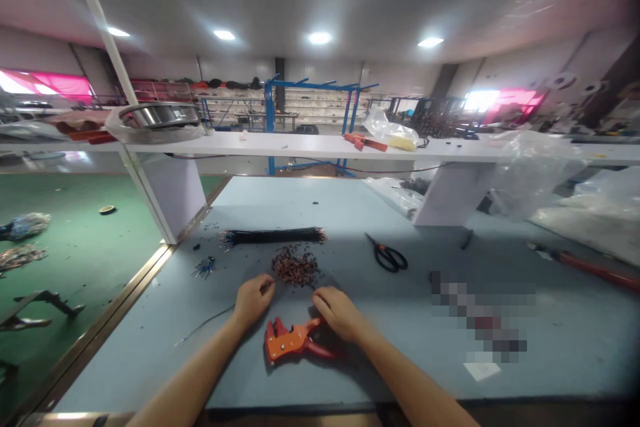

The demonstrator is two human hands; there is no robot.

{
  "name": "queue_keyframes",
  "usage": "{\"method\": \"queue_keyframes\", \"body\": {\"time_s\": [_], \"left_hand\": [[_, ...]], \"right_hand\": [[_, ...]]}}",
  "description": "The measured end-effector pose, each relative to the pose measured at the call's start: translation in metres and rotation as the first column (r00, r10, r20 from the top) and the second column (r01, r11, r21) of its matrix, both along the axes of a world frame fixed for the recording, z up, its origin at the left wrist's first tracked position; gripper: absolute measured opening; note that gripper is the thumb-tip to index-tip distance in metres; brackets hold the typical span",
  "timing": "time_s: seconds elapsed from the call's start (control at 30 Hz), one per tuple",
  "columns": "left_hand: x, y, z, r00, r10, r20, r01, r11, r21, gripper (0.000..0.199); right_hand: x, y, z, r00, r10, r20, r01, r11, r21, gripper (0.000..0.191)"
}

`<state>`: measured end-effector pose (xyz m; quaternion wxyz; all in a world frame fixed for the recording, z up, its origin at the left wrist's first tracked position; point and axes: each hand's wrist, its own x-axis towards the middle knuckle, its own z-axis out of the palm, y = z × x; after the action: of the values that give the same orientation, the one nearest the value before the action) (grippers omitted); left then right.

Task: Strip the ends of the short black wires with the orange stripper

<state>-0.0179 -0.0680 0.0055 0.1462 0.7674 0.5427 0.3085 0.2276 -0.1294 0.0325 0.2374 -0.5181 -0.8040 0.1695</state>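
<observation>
Desk (280,200): blue-grey surface under the left hand (253,300) and right hand (339,312). Bundle (273,235): dark wires with bristling ends, beyond the left fingers. Pliers (290,341): orange and red, on the desk on the near side of both hands, head below the left fingers, upper handle beside the right; whether the curled right fingers grasp it cannot be told. Likely rigid and fairly heavy, best held around both handles. Scissors (380,248): beyond and right of the right fingers. Scraps (296,265): reddish-brown heap just beyond and between the fingers; probably light, easily scattered. Wire (207,319): pinched, it appears, by the left fingers, its tail curving away leftward; probably light, springy and prone to rolling, best pinched near one end.
</observation>
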Motion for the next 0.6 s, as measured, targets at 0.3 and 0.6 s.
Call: {"method": "queue_keyframes", "body": {"time_s": [0.3,0.6], "left_hand": [[0.007,-0.002,-0.009,0.979,-0.055,0.197,0.066,0.996,-0.052,0.023],[0.009,-0.007,0.005,0.954,-0.104,0.280,0.146,0.981,-0.131,0.022]], "right_hand": [[0.004,0.005,-0.008,0.995,-0.039,-0.086,0.037,0.999,-0.028,0.034],[-0.025,0.008,0.081,0.923,0.237,-0.304,-0.082,0.891,0.446,0.013]]}}
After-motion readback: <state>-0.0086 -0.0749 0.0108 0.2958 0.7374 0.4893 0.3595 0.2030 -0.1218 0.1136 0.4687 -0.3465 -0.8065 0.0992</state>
